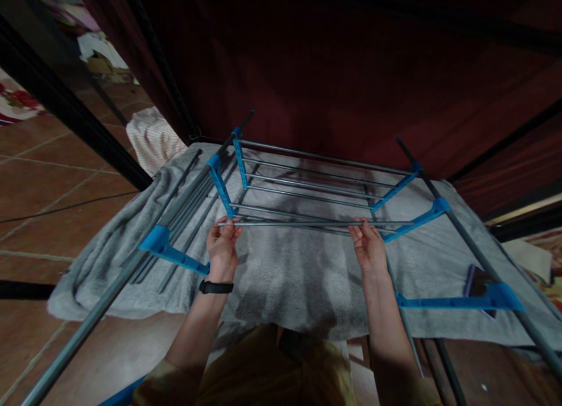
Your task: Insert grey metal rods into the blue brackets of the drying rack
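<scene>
Dark red fabric curtain [307, 72]: hangs across the background.
Grey fleece blanket [290, 277]: spread wide, rumpled into folds along its left edge.
Rack of grey metal tubes and blue plastic brackets [222, 186]: stands over the blanket, side poles reaching past the far and near edges, crossbars joining both sides toward the far edge.
Loose grey metal tubes [189, 210]: laid side by side near the blanket's left edge.
Slim grey metal rod [290, 224]: held crosswise above the blanket's middle; its right end overlaps the rack in view, contact unclear.
Left hand [223, 245]: thumb and fingertips pinching the rod close to its left end.
Right hand [367, 242]: thumb and fingers pinching the rod, short of its right end.
Dark, flat, phone-like object with purple rim [476, 281]: toward the blanket's near right corner, partly hidden by the rack.
Black wristband [216, 287]: around the left wrist.
</scene>
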Demonstrator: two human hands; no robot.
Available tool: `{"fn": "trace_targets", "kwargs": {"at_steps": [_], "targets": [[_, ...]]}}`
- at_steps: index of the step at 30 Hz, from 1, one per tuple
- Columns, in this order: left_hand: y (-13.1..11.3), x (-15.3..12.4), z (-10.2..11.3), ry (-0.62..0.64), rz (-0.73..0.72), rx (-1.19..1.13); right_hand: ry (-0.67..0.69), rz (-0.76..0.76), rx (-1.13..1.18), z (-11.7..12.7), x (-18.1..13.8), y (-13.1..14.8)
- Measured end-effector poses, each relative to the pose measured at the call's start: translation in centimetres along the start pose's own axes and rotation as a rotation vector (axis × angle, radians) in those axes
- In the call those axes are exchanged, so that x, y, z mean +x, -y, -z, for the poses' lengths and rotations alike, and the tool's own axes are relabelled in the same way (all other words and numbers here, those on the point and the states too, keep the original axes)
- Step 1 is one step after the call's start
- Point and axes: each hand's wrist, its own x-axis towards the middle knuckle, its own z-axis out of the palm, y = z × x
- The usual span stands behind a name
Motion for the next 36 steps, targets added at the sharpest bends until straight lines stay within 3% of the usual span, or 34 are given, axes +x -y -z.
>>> {"fn": "trace_targets", "kwargs": {"at_steps": [15,36], "targets": [[-1.8,1.2,-3.0,0.073,-0.066,-0.027,-0.018,0.024,0.007,-1.0,0.5,0.3],[-3.2,3.0,-5.5,0.111,-0.02,-0.036,-0.007,0.02,0.045,-2.4,1.0,0.7]]}}
